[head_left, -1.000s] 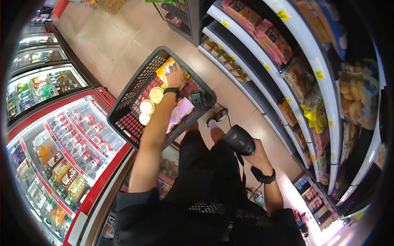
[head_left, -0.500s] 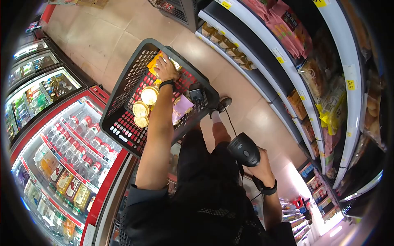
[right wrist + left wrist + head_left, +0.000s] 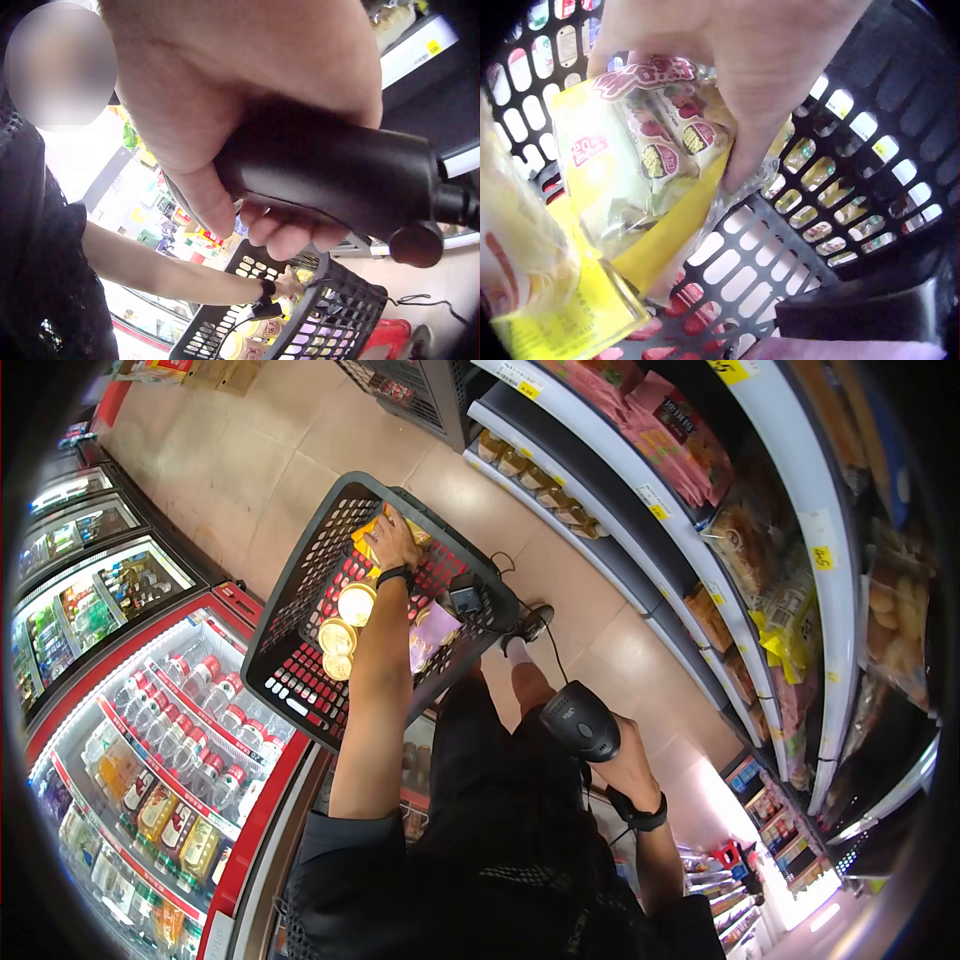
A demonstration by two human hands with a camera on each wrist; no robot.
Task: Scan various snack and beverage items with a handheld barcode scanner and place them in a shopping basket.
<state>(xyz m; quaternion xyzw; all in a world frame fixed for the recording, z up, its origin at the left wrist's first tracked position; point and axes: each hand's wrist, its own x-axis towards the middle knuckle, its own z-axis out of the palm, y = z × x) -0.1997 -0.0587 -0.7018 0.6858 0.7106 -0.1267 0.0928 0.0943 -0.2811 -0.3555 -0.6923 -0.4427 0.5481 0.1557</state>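
Note:
Inside the dark plastic basket [image 3: 300,550], my left hand [image 3: 393,544] grips a yellow snack packet [image 3: 652,157], thumb on one side and fingers on the other in the left wrist view. Several round-lidded tubs [image 3: 356,604] stand beside my left forearm in the basket. A purple packet [image 3: 436,626] lies on the other side of that forearm, near a small black device [image 3: 466,600]. My right hand [image 3: 625,752] holds a black handheld scanner [image 3: 580,722], its fingers wrapped round the handle [image 3: 322,161] in the right wrist view.
A red-edged glass-top freezer [image 3: 262,760] with bottles is at the left. Shelves [image 3: 640,500] of packaged food curve along the right. A cable [image 3: 556,650] hangs by the scanner near a shoe [image 3: 537,622]. A dark crate [image 3: 425,395] stands at the top.
The basket has shifted left in the head view, and my left hand with it. The scanner has moved slightly, still in my right hand. The shelves have shifted in the view.

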